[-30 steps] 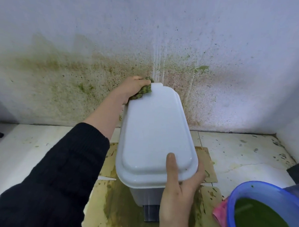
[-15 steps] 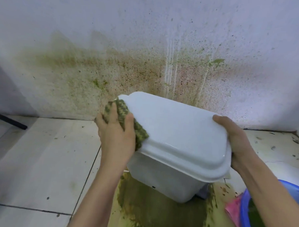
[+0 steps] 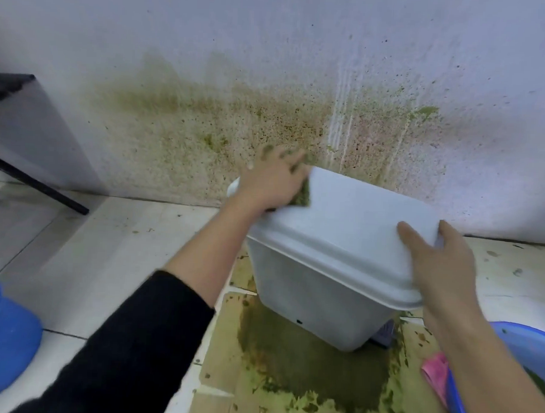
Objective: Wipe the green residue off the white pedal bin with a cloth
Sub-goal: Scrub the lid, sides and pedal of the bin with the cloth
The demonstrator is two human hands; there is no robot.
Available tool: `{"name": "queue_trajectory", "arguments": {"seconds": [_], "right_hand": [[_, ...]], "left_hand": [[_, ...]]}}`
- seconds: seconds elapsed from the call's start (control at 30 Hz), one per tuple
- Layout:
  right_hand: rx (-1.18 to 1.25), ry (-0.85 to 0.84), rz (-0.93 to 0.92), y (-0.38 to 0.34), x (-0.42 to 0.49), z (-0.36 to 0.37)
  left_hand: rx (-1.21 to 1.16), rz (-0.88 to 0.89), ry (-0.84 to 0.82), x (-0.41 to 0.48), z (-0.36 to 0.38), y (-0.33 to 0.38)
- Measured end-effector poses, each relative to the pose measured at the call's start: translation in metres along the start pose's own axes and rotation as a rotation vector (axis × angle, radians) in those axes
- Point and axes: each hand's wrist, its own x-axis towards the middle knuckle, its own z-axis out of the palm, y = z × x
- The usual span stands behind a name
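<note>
The white pedal bin point(image 3: 311, 295) stands on cardboard on the floor, turned at an angle, its lid point(image 3: 355, 222) closed. My left hand point(image 3: 271, 179) presses a green-stained cloth point(image 3: 302, 193) against the lid's far left corner; most of the cloth is hidden under my fingers. My right hand point(image 3: 434, 257) grips the lid's right edge, thumb on top. The lid's top looks white. The bin's grey pedal point(image 3: 384, 334) peeks out at the lower right.
Green sludge covers the cardboard point(image 3: 292, 363) around the bin's base. The wall point(image 3: 237, 117) behind is spattered green and brown. A blue basin point(image 3: 527, 345) of green liquid and a pink cloth point(image 3: 434, 372) sit at the right, a blue object point(image 3: 0, 338) at the left, black furniture legs point(image 3: 32, 180) far left.
My left hand slid the cloth from the lid's near left edge up to its far corner. The right hand shifted its grip along the right edge. The view pulled back and left.
</note>
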Motion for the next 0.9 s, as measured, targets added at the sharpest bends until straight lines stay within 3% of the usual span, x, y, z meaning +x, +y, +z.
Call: {"name": "queue_trajectory", "arguments": {"seconds": [0.17, 0.43, 0.5, 0.67, 0.73, 0.83, 0.9], "right_hand": [[-0.317, -0.006, -0.088, 0.001, 0.006, 0.009], [-0.250, -0.300, -0.137, -0.018, 0.062, -0.017], [-0.244, -0.364, -0.151, -0.020, 0.065, -0.019], [-0.332, -0.356, -0.206, -0.021, 0.060, -0.016], [-0.463, -0.281, -0.247, -0.025, 0.052, -0.012], [-0.648, -0.121, -0.400, -0.027, 0.028, 0.005], [-0.652, -0.144, -0.562, -0.037, -0.002, 0.029]], "left_hand": [[-0.549, -0.366, -0.008, 0.017, -0.020, -0.044], [-0.366, -0.459, 0.239, -0.060, 0.009, -0.033], [-0.456, -0.497, 0.303, -0.084, 0.021, -0.034], [-0.944, -0.514, 0.454, -0.099, 0.036, -0.041], [-1.173, -0.598, 0.405, -0.101, 0.038, -0.051], [-1.799, -0.726, 0.287, -0.126, 0.050, -0.067], [-2.122, -0.711, 0.231, -0.142, 0.062, -0.076]]}}
